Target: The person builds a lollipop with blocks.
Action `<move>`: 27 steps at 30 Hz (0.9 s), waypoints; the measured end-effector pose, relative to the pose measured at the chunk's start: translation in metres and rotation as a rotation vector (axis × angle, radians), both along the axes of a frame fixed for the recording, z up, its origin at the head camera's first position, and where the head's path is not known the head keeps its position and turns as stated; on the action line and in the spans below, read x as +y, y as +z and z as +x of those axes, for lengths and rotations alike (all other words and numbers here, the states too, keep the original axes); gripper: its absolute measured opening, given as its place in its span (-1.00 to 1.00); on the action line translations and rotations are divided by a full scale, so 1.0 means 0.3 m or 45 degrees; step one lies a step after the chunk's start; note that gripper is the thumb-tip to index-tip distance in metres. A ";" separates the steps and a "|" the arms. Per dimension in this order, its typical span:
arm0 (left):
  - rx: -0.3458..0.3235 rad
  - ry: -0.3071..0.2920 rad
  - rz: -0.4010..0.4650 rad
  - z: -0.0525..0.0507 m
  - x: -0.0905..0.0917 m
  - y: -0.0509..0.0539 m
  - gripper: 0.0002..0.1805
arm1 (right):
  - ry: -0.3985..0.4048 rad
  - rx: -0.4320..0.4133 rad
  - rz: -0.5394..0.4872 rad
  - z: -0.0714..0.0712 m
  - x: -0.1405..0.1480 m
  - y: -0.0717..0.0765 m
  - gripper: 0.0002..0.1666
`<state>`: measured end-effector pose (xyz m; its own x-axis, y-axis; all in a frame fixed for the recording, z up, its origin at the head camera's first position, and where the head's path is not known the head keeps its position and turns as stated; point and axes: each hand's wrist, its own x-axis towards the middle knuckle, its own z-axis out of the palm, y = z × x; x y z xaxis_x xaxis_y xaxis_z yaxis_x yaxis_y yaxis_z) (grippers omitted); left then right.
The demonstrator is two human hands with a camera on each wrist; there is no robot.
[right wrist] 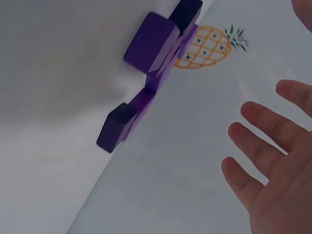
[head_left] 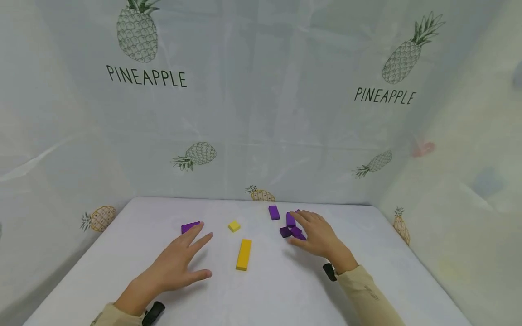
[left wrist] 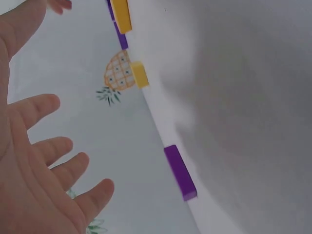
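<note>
In the head view my left hand hovers over the white table with fingers spread, near a purple block at the left that its fingertips partly cover. My right hand is held over a cluster of purple blocks and hides some of them. The left wrist view has my left hand holding nothing, beside the purple block. In the right wrist view, my right hand has its fingers apart, clear of the purple blocks.
A small yellow block and a long orange-yellow block lie mid-table, between the hands. One purple block lies left of the cluster. Pineapple-printed sheets stand behind and beside the white table.
</note>
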<state>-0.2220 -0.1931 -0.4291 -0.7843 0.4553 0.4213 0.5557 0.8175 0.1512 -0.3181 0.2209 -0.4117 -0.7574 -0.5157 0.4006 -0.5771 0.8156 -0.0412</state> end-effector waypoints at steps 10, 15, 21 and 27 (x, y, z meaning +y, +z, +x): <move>-0.257 -0.064 0.019 -0.038 0.087 -0.011 -0.05 | 0.023 -0.196 0.039 -0.043 -0.109 -0.003 -0.03; -0.372 -0.095 0.007 -0.058 0.124 -0.018 -0.06 | 0.006 -0.313 0.048 -0.070 -0.166 -0.012 -0.03; -0.450 -0.138 -0.003 -0.082 0.156 -0.022 -0.08 | 0.058 -0.400 0.038 -0.113 -0.218 -0.026 -0.06; -0.510 -0.160 -0.029 -0.108 0.199 -0.011 -0.13 | 0.086 -0.483 0.015 -0.155 -0.260 -0.030 -0.09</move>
<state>-0.2544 -0.1334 -0.4325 -0.8219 0.5635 0.0830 0.5523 0.7527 0.3584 -0.3648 0.1430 -0.4206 -0.8147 -0.5726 0.0921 -0.5753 0.7779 -0.2529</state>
